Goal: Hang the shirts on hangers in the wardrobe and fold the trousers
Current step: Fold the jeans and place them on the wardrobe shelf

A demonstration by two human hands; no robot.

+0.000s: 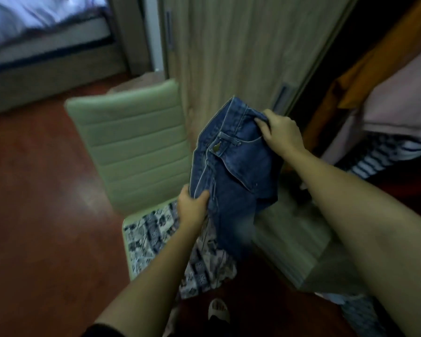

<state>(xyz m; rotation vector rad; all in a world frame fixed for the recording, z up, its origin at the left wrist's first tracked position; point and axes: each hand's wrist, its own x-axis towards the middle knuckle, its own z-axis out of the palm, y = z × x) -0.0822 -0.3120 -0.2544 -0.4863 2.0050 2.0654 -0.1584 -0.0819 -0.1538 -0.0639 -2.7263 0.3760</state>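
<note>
A pair of blue jeans (233, 171) hangs in the air in front of me, waistband up, with the button and front pocket showing. My right hand (281, 133) grips the waistband at its upper right corner. My left hand (192, 206) pinches the jeans lower down along their left edge. The legs drop blurred below my hands. Under them a patterned black-and-white garment (156, 237) lies spread over the seat of a pale green chair (131, 142) and hangs off its front edge.
A wooden sliding wardrobe door (241, 49) stands behind the chair. The open wardrobe at right holds hanging orange (365, 76), pink (404, 98) and striped (379, 159) clothes. A bed (41, 32) is at the far left, on red-brown floor (39, 215). My slippered foot (218, 310) shows below.
</note>
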